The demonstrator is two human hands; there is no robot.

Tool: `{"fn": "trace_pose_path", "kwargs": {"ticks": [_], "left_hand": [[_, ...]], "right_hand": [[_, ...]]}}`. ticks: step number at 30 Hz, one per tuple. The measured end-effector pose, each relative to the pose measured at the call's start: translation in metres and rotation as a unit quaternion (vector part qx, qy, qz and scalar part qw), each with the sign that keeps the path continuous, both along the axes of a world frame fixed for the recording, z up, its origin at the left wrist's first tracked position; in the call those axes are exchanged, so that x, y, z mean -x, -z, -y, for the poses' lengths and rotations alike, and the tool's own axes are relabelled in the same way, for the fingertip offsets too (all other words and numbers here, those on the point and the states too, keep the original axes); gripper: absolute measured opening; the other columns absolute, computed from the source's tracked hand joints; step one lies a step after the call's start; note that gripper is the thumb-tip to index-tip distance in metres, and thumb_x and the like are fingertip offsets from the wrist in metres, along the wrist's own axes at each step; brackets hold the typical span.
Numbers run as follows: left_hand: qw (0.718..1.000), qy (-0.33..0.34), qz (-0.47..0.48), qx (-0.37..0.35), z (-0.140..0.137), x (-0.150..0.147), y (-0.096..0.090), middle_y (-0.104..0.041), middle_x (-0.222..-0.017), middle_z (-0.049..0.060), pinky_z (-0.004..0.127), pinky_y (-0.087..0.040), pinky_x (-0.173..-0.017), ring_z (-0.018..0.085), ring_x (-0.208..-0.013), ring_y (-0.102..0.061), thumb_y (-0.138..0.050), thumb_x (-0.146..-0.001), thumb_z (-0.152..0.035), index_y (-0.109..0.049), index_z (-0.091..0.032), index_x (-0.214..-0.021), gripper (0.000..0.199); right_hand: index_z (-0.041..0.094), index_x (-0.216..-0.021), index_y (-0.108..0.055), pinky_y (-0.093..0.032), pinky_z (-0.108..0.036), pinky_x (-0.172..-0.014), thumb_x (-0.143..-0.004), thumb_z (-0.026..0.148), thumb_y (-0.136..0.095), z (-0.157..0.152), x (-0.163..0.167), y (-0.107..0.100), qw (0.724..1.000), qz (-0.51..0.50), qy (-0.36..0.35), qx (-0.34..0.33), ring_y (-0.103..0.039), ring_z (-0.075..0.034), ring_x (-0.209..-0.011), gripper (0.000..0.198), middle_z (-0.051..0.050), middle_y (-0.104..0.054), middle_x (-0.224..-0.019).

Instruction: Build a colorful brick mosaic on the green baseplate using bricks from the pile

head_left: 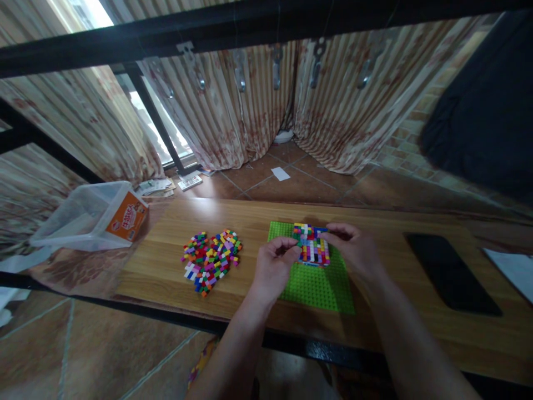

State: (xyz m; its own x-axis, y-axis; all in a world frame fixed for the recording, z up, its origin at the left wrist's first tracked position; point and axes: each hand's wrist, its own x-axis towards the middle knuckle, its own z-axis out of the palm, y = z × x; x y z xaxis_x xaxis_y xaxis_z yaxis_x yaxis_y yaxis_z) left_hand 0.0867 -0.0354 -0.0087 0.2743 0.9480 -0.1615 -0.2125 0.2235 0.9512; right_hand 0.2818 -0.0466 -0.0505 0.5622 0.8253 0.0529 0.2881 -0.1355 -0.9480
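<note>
A block of multicoloured toy bricks (pixel 313 250) stands on the upper part of a green studded baseplate (pixel 320 289). My left hand (pixel 275 266) is at its left side, thumb and index finger pinched together at the edge; whatever is between them is too small to name. At the upper right corner of the block, my right hand (pixel 353 247) has its thumb and fingertips drawn together close to some blue bricks. What they grip is hidden. A heart-like heap of loose toy bricks (pixel 210 258) lies on the table to the left.
The wooden table (pixel 158 266) bears a dark phone-like slab (pixel 452 272) and white paper (pixel 510 272) on the right. A clear plastic bin (pixel 91 216) with an orange label sits beyond its left end. A black metal bar (pixel 250 25) with hanging hooks crosses above.
</note>
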Motion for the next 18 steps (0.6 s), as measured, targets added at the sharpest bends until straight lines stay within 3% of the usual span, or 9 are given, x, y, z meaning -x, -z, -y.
{"fn": "trace_pose_path", "kwargs": {"ticks": [5,13,18], "left_hand": [[1.0,0.006,-0.008,-0.001,0.0,0.0,0.001,-0.063,-0.067,-0.002,0.023,-0.04,-0.064,0.009,-0.062,-0.05,-0.072,-0.069,-0.02,-0.071,-0.016,-0.074,0.007],[1.0,0.008,-0.016,-0.002,0.002,-0.001,0.001,-0.063,-0.066,-0.002,0.023,-0.042,-0.064,0.01,-0.062,-0.052,-0.071,-0.069,-0.019,-0.072,-0.016,-0.074,0.006],[1.0,0.01,-0.008,-0.001,0.002,-0.002,0.001,-0.065,-0.069,-0.002,0.023,-0.043,-0.066,0.01,-0.063,-0.054,-0.071,-0.069,-0.017,-0.072,-0.016,-0.075,0.006]], "right_hand": [[0.018,-0.093,-0.074,-0.055,-0.04,-0.08,-0.067,0.049,-0.076,-0.004,0.003,0.006,0.997,-0.078,-0.008,-0.021,-0.07,-0.023,-0.084,0.041,-0.009,-0.077,-0.094],[0.017,-0.09,-0.076,-0.055,-0.037,-0.072,-0.065,0.044,-0.076,-0.006,0.008,0.006,0.999,-0.036,-0.001,-0.006,-0.07,-0.022,-0.075,0.036,-0.009,-0.077,-0.088],[0.018,-0.087,-0.075,-0.056,-0.037,-0.072,-0.062,0.045,-0.079,-0.006,0.011,0.008,0.998,-0.067,0.0,-0.017,-0.069,-0.021,-0.073,0.037,-0.007,-0.076,-0.085]]}}
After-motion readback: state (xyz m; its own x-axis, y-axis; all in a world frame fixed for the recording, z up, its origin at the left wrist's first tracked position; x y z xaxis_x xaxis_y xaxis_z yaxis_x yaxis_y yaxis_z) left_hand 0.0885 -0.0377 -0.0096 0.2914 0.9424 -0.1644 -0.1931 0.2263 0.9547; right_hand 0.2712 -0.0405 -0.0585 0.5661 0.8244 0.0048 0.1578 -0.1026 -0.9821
